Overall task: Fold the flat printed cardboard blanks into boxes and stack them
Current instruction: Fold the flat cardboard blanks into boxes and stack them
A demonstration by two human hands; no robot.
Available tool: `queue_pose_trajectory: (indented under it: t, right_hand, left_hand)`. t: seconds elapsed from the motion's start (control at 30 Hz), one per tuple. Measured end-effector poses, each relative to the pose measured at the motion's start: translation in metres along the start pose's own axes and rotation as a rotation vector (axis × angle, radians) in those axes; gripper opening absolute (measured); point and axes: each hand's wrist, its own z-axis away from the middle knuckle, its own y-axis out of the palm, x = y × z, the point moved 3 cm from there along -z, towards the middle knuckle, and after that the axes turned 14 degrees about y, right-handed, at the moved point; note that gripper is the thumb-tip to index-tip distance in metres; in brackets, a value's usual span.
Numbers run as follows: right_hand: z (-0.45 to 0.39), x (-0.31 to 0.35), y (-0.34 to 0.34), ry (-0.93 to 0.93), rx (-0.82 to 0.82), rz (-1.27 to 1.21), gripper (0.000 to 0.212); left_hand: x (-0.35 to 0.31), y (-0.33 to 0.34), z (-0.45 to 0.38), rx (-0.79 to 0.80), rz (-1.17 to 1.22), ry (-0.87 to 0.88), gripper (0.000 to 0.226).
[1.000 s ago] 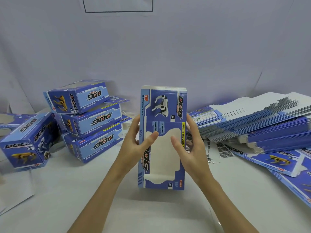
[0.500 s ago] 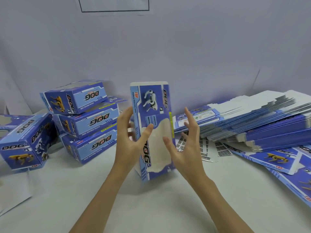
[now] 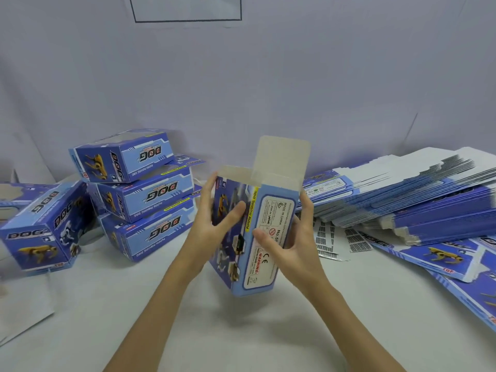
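cardboard already opened into a tube: the box (image 3: pixel 249 234) stands upright near the middle of the white counter (image 3: pixel 268 331), its top flap (image 3: pixel 281 159) still raised. the left hand (image 3: pixel 214 226) grips its left side and the right hand (image 3: pixel 290 245) grips its label side. this looks like the closing step; next the top flap needs tucking in. folded boxes (image 3: pixel 139 194) are stacked far left, flat blanks (image 3: pixel 402 200) piled right, a plain pale wall (image 3: pixel 268 76) behind.

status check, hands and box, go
Left hand and right hand both grip the blue printed cardboard box. Upright, top flap open. Nothing blocking.
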Motion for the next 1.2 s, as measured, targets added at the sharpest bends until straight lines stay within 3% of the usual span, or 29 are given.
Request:
queue_pose_trajectory:
  t: [0.1, 0.17, 0.27, 0.4, 0.47, 0.63, 0.73, 0.9, 1.07, 1.2]
  right_hand:
    - [-0.003, -0.001, -0.005, -0.058, 0.016, 0.019, 0.099]
    - [-0.004, 0.002, -0.011, -0.091, -0.017, -0.005, 0.089]
    - [-0.005, 0.004, -0.013, -0.142, -0.056, 0.099, 0.071]
    - [-0.003, 0.013, -0.011, -0.178, -0.084, 0.098, 0.063]
    - [-0.001, 0.015, -0.010, -0.192, -0.021, 0.024, 0.059]
    - [-0.001, 0.017, -0.009, -0.118, -0.035, 0.015, 0.040]
    - [-0.002, 0.017, -0.009, -0.057, -0.089, 0.032, 0.043]
    - [-0.003, 0.019, -0.009, -0.132, -0.149, 0.071, 0.028]
    - [-0.004, 0.016, -0.010, -0.113, -0.173, 0.028, 0.028]
    - [0.000, 0.016, -0.007, -0.121, -0.167, -0.006, 0.042]
  left_hand:
    - [0.010, -0.012, -0.002, -0.075, 0.075, -0.018, 0.076]
    - [0.005, -0.014, -0.001, -0.142, -0.032, 0.039, 0.076]
    - [-0.002, -0.003, 0.005, -0.099, -0.206, 0.191, 0.072]
    - [-0.009, 0.020, 0.012, -0.066, 0.168, 0.242, 0.039]
    - [-0.012, 0.025, 0.013, -0.085, 0.223, 0.224, 0.031]
    - [-0.004, 0.017, 0.010, -0.111, 0.142, 0.145, 0.036]
    - [0.001, 0.012, 0.008, -0.094, 0.150, 0.044, 0.040]
    - [-0.003, 0.013, 0.006, -0.081, 0.197, 0.053, 0.034]
    - [-0.010, 0.016, 0.008, -0.064, 0.239, 0.038, 0.046]
    - [-0.015, 0.016, 0.006, -0.107, 0.210, 0.161, 0.055]
